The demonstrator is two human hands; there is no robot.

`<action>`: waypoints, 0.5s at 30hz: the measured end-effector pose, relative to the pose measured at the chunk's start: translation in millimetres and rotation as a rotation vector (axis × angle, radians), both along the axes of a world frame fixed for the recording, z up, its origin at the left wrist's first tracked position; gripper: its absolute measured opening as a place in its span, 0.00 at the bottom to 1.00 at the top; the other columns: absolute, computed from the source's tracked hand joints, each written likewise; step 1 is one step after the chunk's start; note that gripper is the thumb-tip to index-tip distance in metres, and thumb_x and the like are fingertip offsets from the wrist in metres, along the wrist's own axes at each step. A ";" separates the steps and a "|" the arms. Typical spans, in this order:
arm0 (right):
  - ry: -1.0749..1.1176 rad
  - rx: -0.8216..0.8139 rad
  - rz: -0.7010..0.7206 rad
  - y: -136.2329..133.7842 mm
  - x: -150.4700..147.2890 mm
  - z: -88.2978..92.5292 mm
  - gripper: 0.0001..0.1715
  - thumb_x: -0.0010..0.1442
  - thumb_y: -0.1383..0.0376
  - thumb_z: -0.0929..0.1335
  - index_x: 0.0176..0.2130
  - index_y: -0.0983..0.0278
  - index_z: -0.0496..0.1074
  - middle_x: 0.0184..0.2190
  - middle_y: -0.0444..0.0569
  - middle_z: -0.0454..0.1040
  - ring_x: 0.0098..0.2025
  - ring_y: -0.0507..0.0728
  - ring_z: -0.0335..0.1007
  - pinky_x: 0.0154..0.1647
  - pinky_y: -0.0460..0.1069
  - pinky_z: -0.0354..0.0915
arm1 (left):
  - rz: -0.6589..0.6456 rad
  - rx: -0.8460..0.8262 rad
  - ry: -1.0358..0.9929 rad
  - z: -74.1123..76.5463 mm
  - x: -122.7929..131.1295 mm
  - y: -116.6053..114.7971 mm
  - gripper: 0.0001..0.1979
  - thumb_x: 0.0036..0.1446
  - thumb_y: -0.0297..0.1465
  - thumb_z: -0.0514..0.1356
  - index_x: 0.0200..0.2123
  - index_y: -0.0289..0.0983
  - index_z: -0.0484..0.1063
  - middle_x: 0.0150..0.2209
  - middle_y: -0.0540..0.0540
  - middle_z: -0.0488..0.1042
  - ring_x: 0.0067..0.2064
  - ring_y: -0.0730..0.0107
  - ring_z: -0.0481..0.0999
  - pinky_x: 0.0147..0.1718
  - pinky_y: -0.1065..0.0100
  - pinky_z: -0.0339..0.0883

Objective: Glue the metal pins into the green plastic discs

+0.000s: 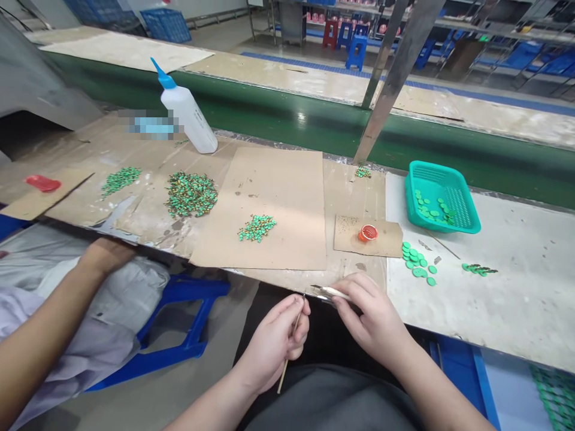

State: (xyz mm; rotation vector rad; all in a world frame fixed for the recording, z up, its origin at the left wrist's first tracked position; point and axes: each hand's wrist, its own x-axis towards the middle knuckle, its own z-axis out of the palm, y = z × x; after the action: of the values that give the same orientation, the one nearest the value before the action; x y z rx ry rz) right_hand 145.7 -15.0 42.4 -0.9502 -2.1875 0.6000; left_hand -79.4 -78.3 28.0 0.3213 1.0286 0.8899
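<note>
My left hand (279, 336) is closed around a thin wooden stick (283, 378), whose lower end sticks out below the fist. A tiny dark tip shows at its thumb and forefinger; what it is, I cannot make out. Between the fingers of my right hand (375, 314) is a slim white-handled tool (333, 292) with a dark pointed tip, aimed left at the stick's upper end and apart from it. Both hands are at the table's front edge. Small green and brown pieces (257, 228) lie on a cardboard sheet (287, 179) just beyond them.
A small cup of red liquid (368, 233) stands on cardboard (344, 239). Green discs (419, 272) lie near a teal basket (467, 209) holding more. Leftward are a larger pile (191, 194) and a white squeeze bottle (191, 120). Another person's arm (58, 320) is at left.
</note>
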 end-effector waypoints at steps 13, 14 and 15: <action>-0.100 0.093 -0.003 0.2 -5.9 -8.9 0.06 0.85 0.67 0.69 0.51 0.60 0.77 0.41 0.49 0.83 0.41 0.62 0.78 0.45 0.57 0.68 | -0.014 0.082 -0.038 -21.1 -4.3 -1.8 0.22 0.78 0.51 0.68 0.43 0.38 0.74 0.26 0.60 0.62 0.22 0.81 0.50 0.20 0.75 0.45; -0.105 0.100 0.004 0.2 -6.0 -8.4 0.06 0.85 0.67 0.69 0.51 0.59 0.77 0.41 0.49 0.83 0.41 0.62 0.78 0.44 0.57 0.67 | -0.015 0.085 -0.043 -21.9 -4.6 -1.7 0.22 0.78 0.51 0.68 0.43 0.38 0.74 0.26 0.60 0.62 0.22 0.81 0.51 0.19 0.75 0.46; -0.111 0.108 0.011 0.1 -6.1 -8.1 0.06 0.85 0.66 0.69 0.51 0.59 0.77 0.40 0.49 0.83 0.40 0.62 0.77 0.43 0.57 0.67 | -0.016 0.088 -0.049 -22.5 -4.9 -1.5 0.22 0.78 0.51 0.68 0.43 0.38 0.74 0.26 0.60 0.62 0.22 0.81 0.51 0.19 0.75 0.47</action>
State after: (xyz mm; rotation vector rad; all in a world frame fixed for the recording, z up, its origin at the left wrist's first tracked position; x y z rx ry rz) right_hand 139.6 -14.9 34.3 -0.9351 -2.2995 0.4381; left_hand -84.3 -79.8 5.5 0.3793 0.9423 0.9254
